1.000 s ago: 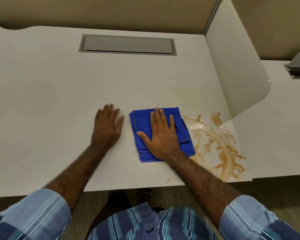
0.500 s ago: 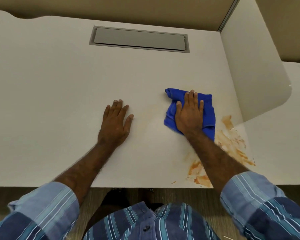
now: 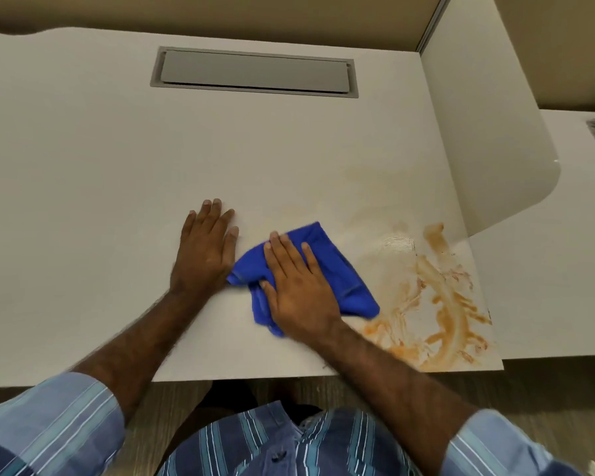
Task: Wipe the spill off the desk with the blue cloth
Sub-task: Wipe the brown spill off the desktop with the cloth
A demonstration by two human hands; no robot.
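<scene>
A crumpled blue cloth (image 3: pixel 337 269) lies on the white desk (image 3: pixel 100 201), pressed flat under my right hand (image 3: pixel 298 290), whose fingers are spread over it. An orange-brown smeared spill (image 3: pixel 440 304) covers the desk's near right corner, just right of the cloth, with a faint wiped haze further back. My left hand (image 3: pixel 205 250) rests palm down on the desk, fingers apart, holding nothing; its edge touches the cloth's left tip.
A grey cable hatch (image 3: pixel 255 72) is set into the back of the desk. A white divider panel (image 3: pixel 488 125) stands along the desk's right side, with a neighbouring desk (image 3: pixel 557 276) beyond it. The desk's front edge runs just below my forearms.
My right hand has dragged the cloth back toward me and leftward, up against my left hand, from its spot further back. More of the smeared spill shows again at right. My left hand stayed planted.
</scene>
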